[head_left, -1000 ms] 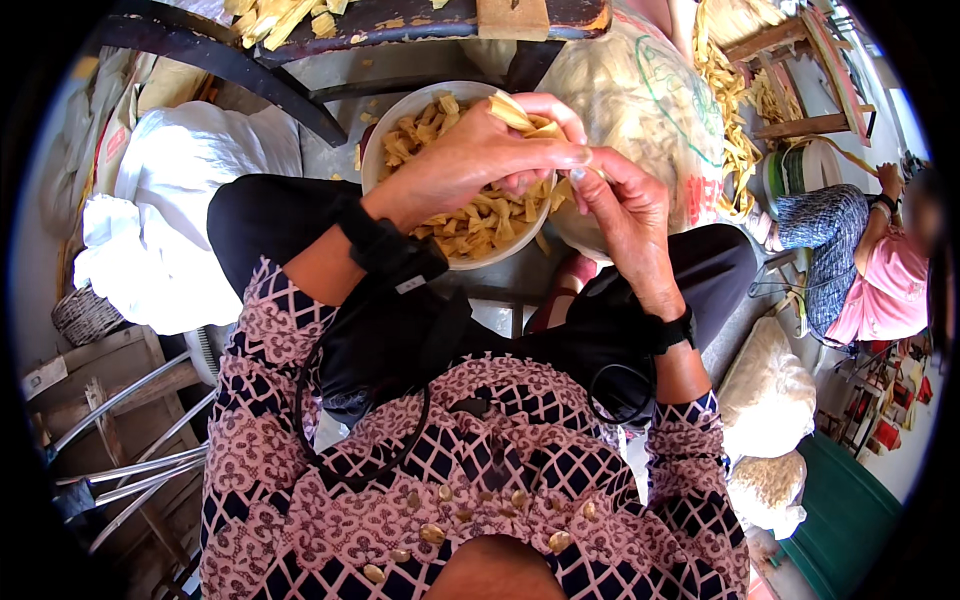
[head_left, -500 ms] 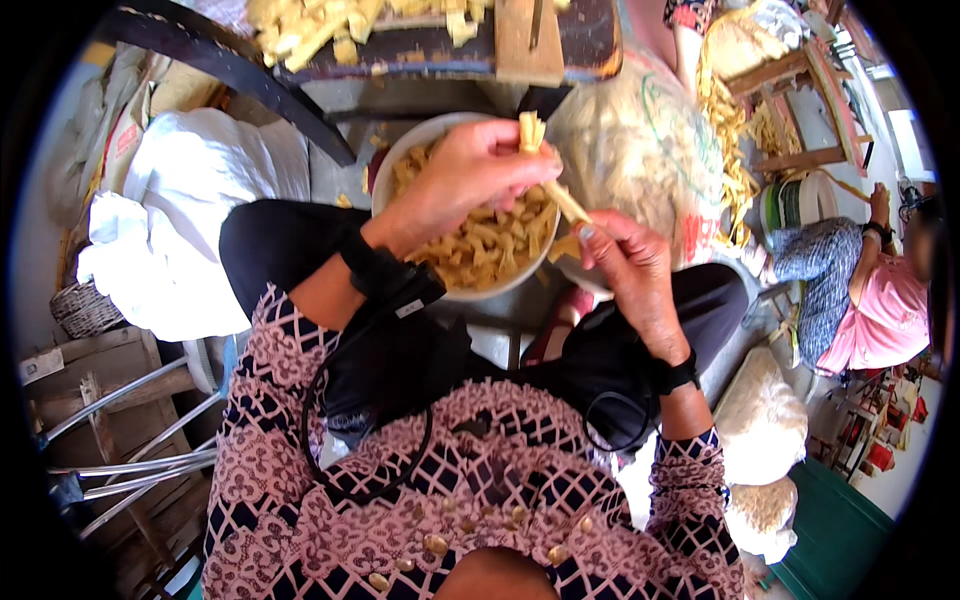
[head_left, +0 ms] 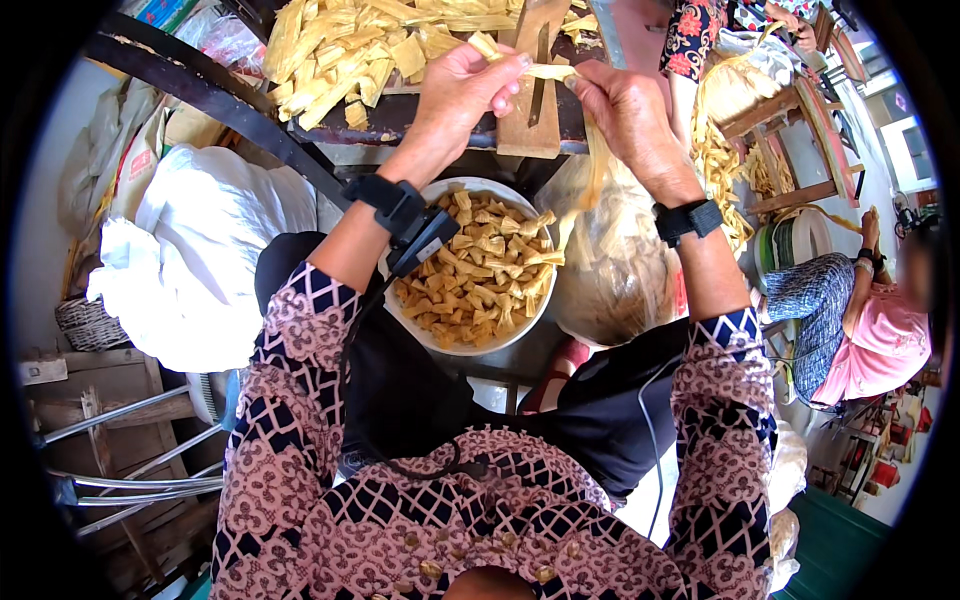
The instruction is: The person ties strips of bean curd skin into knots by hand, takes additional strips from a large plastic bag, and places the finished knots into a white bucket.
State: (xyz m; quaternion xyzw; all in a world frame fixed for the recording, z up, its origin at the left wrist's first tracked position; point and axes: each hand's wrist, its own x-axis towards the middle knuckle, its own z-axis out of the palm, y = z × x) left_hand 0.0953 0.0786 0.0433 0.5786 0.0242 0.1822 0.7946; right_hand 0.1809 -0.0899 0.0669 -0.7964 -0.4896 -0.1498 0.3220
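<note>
Over the dark bench (head_left: pixel 440 110) my hands are raised, with a pale yellow dried strip (head_left: pixel 551 72), perhaps husk or leaf, stretched between them. My left hand (head_left: pixel 452 98) pinches one end, its thumb pointing right. Gripping the other part, my right hand (head_left: pixel 630 118) has a long flat tail of the strip hanging below it toward the basin. Just under the strip is a wooden board (head_left: pixel 530 132) with a narrow dark upright piece, which may be a blade or a slot. Below, a white basin (head_left: pixel 468 350) holds many short folded yellow pieces (head_left: pixel 470 285).
Loose yellow strips (head_left: pixel 330 60) are heaped on the bench. A clear plastic bag (head_left: pixel 620 260) stands right of the basin, a white sack (head_left: pixel 190 260) at left. Metal tubes (head_left: pixel 150 490) lie lower left. At right sits another person (head_left: pixel 875 330); a floral sleeve (head_left: pixel 688 40) shows beyond the bench.
Both hands have moved up and away from over the basin to the board on the bench. The short folded piece is no longer in my fingers; a long strip is now between them.
</note>
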